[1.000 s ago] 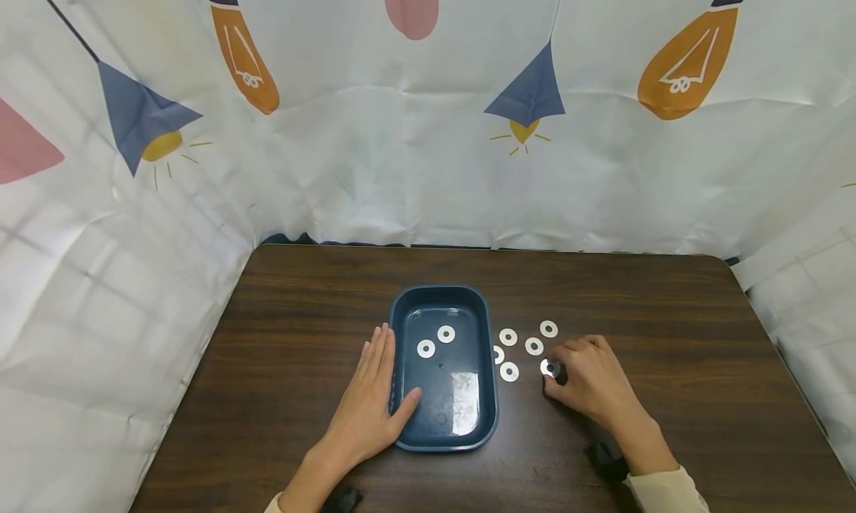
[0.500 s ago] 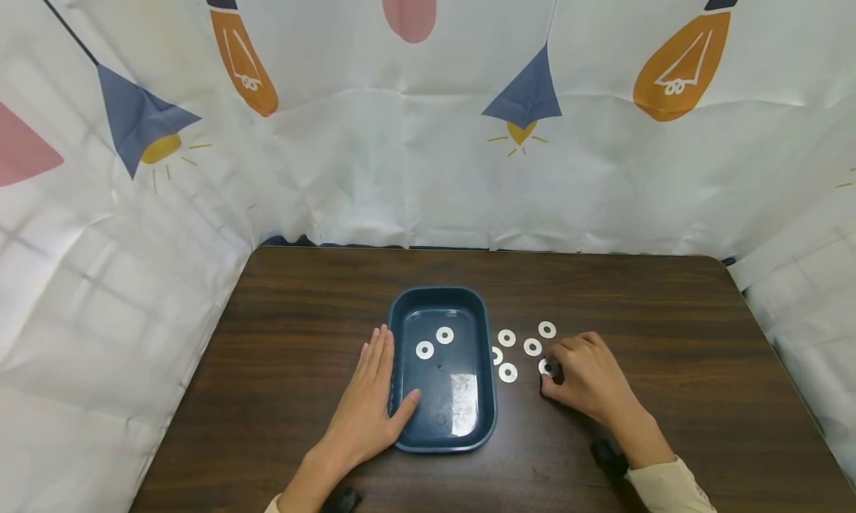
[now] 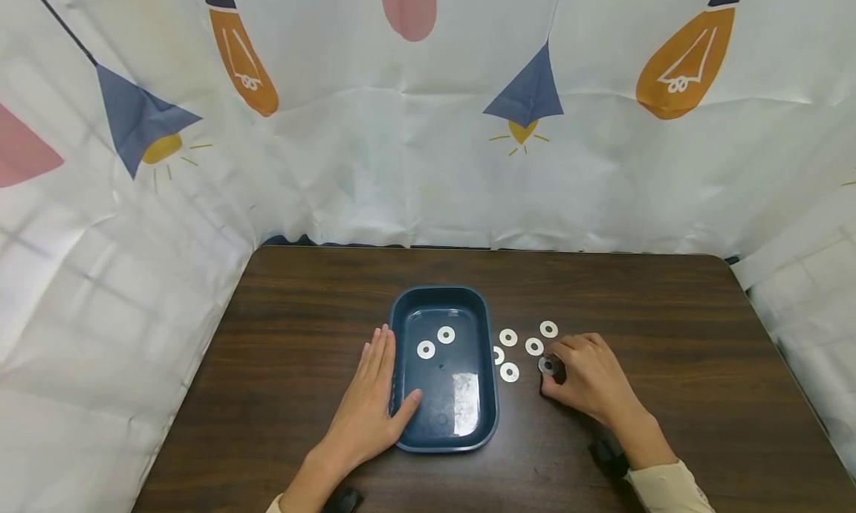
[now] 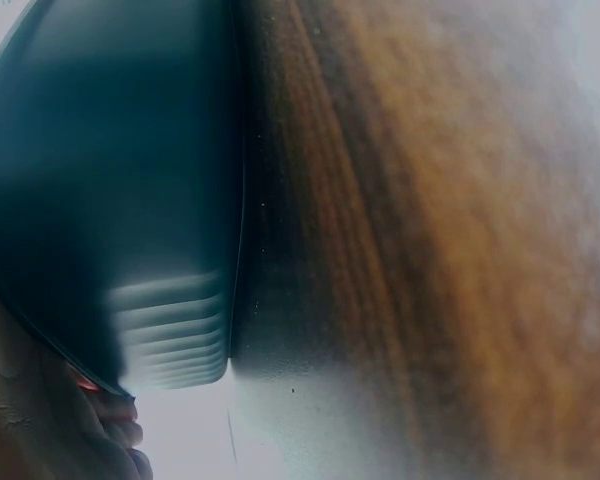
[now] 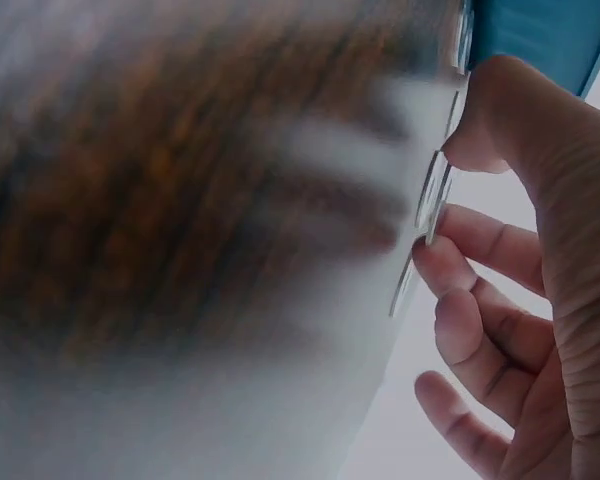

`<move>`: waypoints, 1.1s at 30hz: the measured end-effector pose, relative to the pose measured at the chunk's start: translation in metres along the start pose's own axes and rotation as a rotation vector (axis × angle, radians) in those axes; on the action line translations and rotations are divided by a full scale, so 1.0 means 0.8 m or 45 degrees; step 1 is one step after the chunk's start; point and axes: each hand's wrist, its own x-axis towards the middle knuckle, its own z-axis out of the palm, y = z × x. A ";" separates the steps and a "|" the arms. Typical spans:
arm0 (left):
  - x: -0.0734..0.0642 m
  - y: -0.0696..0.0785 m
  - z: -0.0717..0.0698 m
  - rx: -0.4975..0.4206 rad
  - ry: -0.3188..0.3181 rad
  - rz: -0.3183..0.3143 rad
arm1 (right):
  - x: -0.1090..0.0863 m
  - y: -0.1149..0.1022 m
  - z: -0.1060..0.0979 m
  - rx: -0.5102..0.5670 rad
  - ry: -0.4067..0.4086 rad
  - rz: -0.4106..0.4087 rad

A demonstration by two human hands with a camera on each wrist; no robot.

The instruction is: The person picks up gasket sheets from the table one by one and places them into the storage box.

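Observation:
My left hand (image 3: 366, 405) lies along the left side of a dark blue plastic tray (image 3: 438, 394), its fingers straight against the outer wall and the thumb over the rim. The left wrist view shows the tray's outer wall (image 4: 110, 150) close up, with fingers (image 4: 120, 430) beside it. On the table right of the tray, my right hand (image 3: 595, 379) pinches a flat metal washer (image 3: 546, 365) between thumb and fingertips. In the right wrist view this washer (image 5: 435, 195) is edge-on between thumb and fingers. Two washers, one of them a pale ring (image 3: 446, 335), lie inside the tray.
Several more washers (image 3: 509, 372) lie loose between the tray and my right hand, one of them partly hidden by the tray's right rim. Beneath everything is a dark wood-grain table (image 3: 321, 290). A white printed curtain (image 3: 401, 163) hangs behind and at both sides.
The washer at my right fingertips has turned from bright to greyer and shifted slightly. My left hand, the tray and the other washers stay where they were.

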 end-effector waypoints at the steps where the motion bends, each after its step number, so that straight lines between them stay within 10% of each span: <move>1: 0.000 0.000 0.000 0.001 0.000 0.001 | 0.000 0.000 0.000 0.008 0.005 0.002; 33: 0.001 -0.001 0.001 0.002 -0.002 0.001 | 0.017 -0.018 -0.019 0.226 0.128 -0.042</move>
